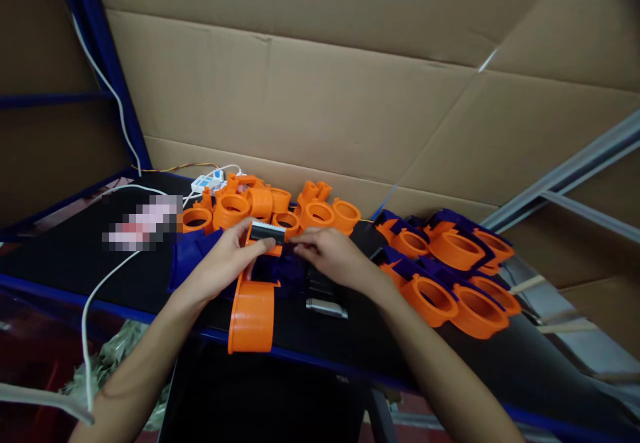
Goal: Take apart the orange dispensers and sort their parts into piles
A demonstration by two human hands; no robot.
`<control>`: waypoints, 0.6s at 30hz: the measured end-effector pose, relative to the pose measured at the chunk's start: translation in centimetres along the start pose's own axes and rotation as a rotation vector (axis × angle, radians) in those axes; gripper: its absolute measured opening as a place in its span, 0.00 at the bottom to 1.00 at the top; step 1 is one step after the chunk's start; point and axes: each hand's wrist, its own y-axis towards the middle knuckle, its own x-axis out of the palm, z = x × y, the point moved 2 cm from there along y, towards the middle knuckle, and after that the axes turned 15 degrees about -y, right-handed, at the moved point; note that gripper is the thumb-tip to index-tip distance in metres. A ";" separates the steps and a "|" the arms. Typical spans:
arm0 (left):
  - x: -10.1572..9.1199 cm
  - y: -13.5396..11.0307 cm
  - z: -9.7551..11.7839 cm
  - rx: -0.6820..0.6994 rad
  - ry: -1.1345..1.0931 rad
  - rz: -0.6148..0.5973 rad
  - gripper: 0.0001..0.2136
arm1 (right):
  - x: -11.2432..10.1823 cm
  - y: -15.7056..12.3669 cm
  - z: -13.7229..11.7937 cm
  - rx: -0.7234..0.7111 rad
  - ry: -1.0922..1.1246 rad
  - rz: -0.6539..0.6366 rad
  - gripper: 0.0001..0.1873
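My left hand (pixel 235 253) is wrapped around an orange plastic part (pixel 253 316) whose wide ring end hangs down over the table's front edge. At the top of that part, under my left thumb, lies a black strip (pixel 265 233) with a row of pale teeth along its far edge. My right hand (pixel 327 253) is closed close beside the part's right side, fingertips pinched together. Whatever those fingers hold, if anything, is too small to make out. Below my right hand, on the black table, lie a small silver piece (pixel 326 308) and some dark pieces (pixel 320 283).
Several orange ring parts (pixel 233 211) stand at the back, beside dark blue pieces (pixel 193 256). To the right sit several orange-and-blue assemblies (pixel 455 250). A white power strip (pixel 206 182) with cables lies behind; a white cable (pixel 85 323) hangs at left. Cardboard (pixel 320 96) walls the back.
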 end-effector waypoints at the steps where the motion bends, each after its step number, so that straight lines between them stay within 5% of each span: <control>1: 0.2 0.0 -0.1 0.000 0.017 -0.017 0.11 | -0.8 -0.1 -0.1 0.016 0.088 0.052 0.13; 6: 1.5 -0.1 -0.5 0.054 0.042 -0.142 0.10 | -3.7 -1.3 -1.8 -0.028 0.265 0.145 0.12; 10: 0.8 -0.1 -0.2 0.089 0.058 -0.051 0.10 | -4.0 -3.7 -1.0 0.061 0.241 0.238 0.10; 14: -0.3 -0.1 0.0 0.042 0.021 0.043 0.12 | -1.9 -7.6 0.8 0.092 0.187 0.066 0.08; 18: 0.4 0.1 -0.6 0.029 0.010 0.000 0.10 | 0.8 -10.8 1.2 0.139 0.062 -0.065 0.08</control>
